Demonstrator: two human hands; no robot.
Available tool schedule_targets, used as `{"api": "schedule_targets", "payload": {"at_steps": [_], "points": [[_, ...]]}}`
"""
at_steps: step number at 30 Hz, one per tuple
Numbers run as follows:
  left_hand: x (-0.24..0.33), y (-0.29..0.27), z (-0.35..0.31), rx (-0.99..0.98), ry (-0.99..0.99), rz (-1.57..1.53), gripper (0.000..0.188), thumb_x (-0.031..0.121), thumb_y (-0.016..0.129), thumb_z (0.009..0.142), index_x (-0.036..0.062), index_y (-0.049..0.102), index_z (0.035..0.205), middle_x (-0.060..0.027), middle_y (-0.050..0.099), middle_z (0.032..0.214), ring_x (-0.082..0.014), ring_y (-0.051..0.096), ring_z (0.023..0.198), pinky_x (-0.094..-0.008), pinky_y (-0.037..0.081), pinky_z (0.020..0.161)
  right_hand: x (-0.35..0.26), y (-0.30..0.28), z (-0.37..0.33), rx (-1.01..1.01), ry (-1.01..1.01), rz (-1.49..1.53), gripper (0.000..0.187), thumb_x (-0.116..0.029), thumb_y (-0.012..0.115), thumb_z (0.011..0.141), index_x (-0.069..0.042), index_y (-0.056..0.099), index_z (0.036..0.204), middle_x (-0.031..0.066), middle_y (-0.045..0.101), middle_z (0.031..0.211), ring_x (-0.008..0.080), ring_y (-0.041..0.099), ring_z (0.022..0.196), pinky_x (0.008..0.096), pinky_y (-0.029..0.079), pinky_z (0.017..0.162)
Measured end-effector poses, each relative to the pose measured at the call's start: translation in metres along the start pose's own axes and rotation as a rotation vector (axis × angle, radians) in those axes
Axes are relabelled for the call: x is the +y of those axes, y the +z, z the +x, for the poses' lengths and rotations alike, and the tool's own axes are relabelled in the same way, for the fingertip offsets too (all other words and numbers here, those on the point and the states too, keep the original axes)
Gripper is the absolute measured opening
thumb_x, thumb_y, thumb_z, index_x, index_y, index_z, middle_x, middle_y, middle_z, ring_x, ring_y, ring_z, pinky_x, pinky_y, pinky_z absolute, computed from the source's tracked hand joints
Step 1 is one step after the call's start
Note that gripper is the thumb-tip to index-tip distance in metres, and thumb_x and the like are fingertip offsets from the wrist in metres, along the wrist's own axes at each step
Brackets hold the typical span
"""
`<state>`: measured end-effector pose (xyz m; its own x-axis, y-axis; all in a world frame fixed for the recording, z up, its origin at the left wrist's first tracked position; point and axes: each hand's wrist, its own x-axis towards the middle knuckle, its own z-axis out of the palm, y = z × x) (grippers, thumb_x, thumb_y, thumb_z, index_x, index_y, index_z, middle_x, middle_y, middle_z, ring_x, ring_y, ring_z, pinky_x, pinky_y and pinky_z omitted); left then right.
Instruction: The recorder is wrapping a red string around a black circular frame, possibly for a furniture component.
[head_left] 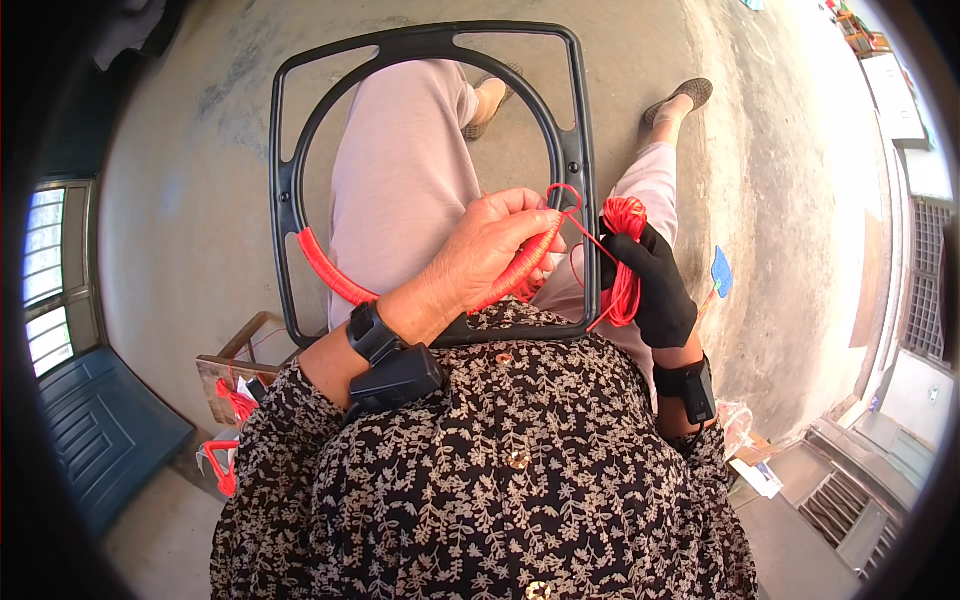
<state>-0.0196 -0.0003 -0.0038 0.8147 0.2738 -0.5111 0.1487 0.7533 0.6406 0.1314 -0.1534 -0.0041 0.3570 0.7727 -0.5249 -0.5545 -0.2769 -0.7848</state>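
A black frame (274,150), squarish outside with a round ring inside, rests across my lap against my body. The lower part of its ring is wrapped closely in red cord (326,268). My left hand (478,245), bare, is closed around the wrapped right side of the ring, thumb and forefinger pinching near the end of the winding. A thin loop of cord (566,190) stands up there and runs to the right. Just outside the frame's right bar, my right hand (660,285), in a black glove, grips a bundle of red cord (625,216). Some of its fingers are hidden.
My legs (400,150) lie under the frame. At the left are a wooden stool (225,380) with red cord on it and a blue panelled piece (110,430). A blue fly-swatter-like thing (721,272) is at the right, with papers (757,477) lower down.
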Motion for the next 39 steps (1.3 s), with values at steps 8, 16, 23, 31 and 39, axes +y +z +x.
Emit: {"api": "schedule_targets", "payload": {"at_steps": [8, 16, 23, 31, 39], "points": [[0.0, -0.001, -0.001, 0.012, -0.002, 0.007, 0.014, 0.016, 0.054, 0.094, 0.0025, 0.053, 0.092, -0.0091, 0.063, 0.079, -0.0115, 0.062, 0.059, -0.0213, 0.051, 0.05, -0.001, 0.0, 0.001, -0.003, -0.015, -0.023, 0.027, -0.014, 0.06, 0.087, 0.0, 0.057, 0.11, 0.0011, 0.057, 0.073, 0.0092, 0.055, 0.061, 0.022, 0.045, 0.056], [0.0, 0.0, -0.002, 0.003, 0.0, 0.013, 0.015, 0.017, 0.054, 0.094, 0.002, 0.054, 0.092, -0.009, 0.063, 0.079, -0.0116, 0.062, 0.059, -0.0212, 0.051, 0.05, 0.002, -0.006, 0.001, 0.01, -0.019, 0.002, 0.027, -0.014, 0.059, 0.087, 0.001, 0.057, 0.109, 0.001, 0.056, 0.07, 0.0088, 0.054, 0.059, 0.022, 0.044, 0.055], [-0.001, -0.002, 0.0, 0.0, 0.01, 0.016, 0.015, 0.016, 0.054, 0.094, 0.0019, 0.054, 0.093, -0.0091, 0.063, 0.079, -0.0117, 0.062, 0.058, -0.0212, 0.05, 0.05, 0.0, -0.005, -0.001, 0.026, -0.008, 0.014, 0.027, -0.013, 0.058, 0.087, 0.001, 0.057, 0.11, 0.0008, 0.057, 0.07, 0.0084, 0.054, 0.059, 0.0215, 0.044, 0.055], [-0.001, -0.002, 0.0, -0.002, 0.004, -0.009, 0.013, 0.015, 0.054, 0.093, 0.0029, 0.053, 0.092, -0.0092, 0.063, 0.079, -0.0123, 0.062, 0.059, -0.0214, 0.051, 0.051, -0.005, -0.004, -0.005, 0.051, -0.015, 0.033, 0.025, -0.014, 0.057, 0.088, 0.001, 0.057, 0.108, 0.0015, 0.057, 0.066, 0.0093, 0.055, 0.054, 0.0221, 0.044, 0.049], [0.0, -0.001, 0.0, 0.008, 0.003, 0.014, 0.014, 0.017, 0.054, 0.094, 0.0031, 0.053, 0.092, -0.0089, 0.063, 0.079, -0.0119, 0.062, 0.058, -0.0213, 0.05, 0.049, -0.002, -0.008, -0.004, 0.048, -0.019, 0.078, 0.027, -0.016, 0.057, 0.089, 0.0, 0.056, 0.11, 0.0013, 0.056, 0.066, 0.0092, 0.054, 0.054, 0.022, 0.043, 0.049]]}}
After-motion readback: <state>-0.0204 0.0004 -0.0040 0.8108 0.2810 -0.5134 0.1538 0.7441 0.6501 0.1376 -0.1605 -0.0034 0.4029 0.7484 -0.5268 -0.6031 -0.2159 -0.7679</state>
